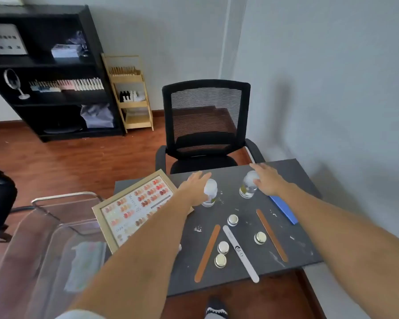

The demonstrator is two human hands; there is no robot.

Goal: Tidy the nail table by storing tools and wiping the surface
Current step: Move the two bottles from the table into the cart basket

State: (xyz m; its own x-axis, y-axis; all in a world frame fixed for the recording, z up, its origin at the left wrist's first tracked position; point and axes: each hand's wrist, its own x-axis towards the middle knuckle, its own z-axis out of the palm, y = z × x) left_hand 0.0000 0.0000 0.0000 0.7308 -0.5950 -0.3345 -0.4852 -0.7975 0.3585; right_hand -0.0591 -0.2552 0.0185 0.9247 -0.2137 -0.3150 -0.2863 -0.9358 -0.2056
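Two clear bottles stand at the far side of the dark grey table (295, 173). My left hand (194, 188) lies against the left bottle (210, 192), fingers stretched out past its white cap. My right hand (266, 180) is beside the right bottle (247, 186), fingers spread and thumb touching its top. Neither hand is closed around a bottle. Nearer to me lie two orange nail files (207, 253) (272, 234), a white nail file (241, 253), a blue buffer block (283, 209) and several small silver-lidded jars (232, 219). White specks dot the surface.
A framed nail colour chart (136, 208) overhangs the table's left edge. A clear acrylic cart (55, 226) stands to the left. A black mesh chair (205, 125) faces the far side. A black shelf (55, 72) and a wooden rack (131, 93) line the back wall.
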